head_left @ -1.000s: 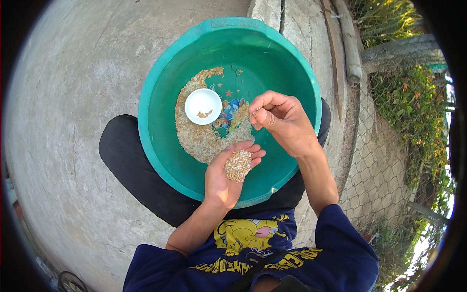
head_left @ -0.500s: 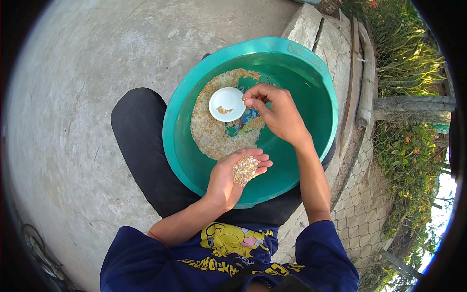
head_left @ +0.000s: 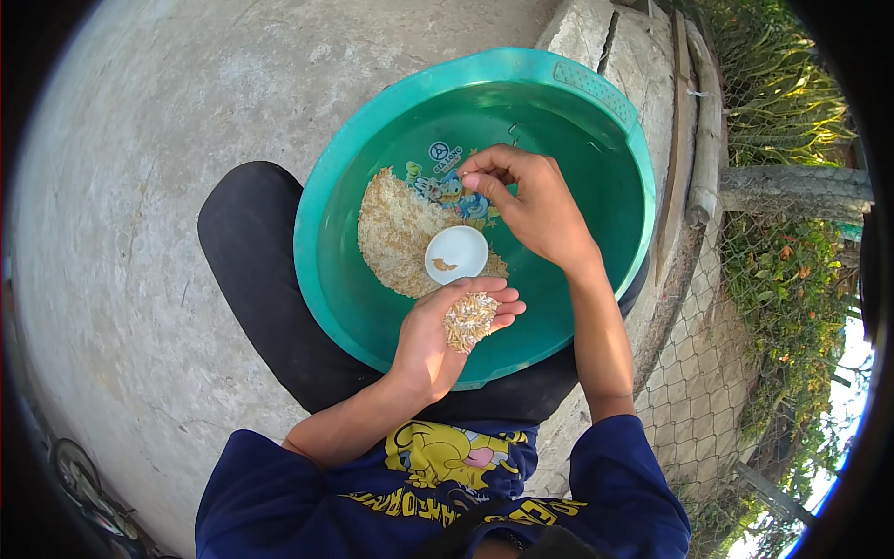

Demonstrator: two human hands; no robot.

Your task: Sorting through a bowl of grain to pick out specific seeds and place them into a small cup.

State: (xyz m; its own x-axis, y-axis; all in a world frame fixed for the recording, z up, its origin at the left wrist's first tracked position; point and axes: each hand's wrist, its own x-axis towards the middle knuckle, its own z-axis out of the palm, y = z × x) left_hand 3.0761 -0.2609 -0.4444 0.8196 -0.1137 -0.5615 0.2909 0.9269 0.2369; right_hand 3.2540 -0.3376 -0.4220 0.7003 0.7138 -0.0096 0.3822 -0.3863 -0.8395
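Observation:
My left hand (head_left: 430, 340) is turned palm up and cupped, with a small heap of tan and white rice grains (head_left: 470, 321) lying in it. It hangs over the near side of a large green plastic basin (head_left: 321, 298). Thumb and fingertips of my right hand (head_left: 533, 200) are pinched together above the basin; whatever is between them is too small to make out. Inside the basin a spread of rice (head_left: 396, 238) covers the left part. A small white dish (head_left: 466, 244) rests on that rice, just beyond my left fingers, with a few tan grains in it.
The basin sits over my dark-trousered legs (head_left: 251, 270). Grey concrete floor (head_left: 168, 186) stretches to the left, with part of a bicycle (head_left: 84, 484) at the lower left. Along the right run a concrete ledge (head_left: 643, 102), wooden poles (head_left: 705, 140) and a wire fence (head_left: 694, 401) with plants.
The basin has shifted and turned. Its rice and the white dish have come nearer to my left hand, baring more of the printed bottom. Both hands keep nearly the same place and pose.

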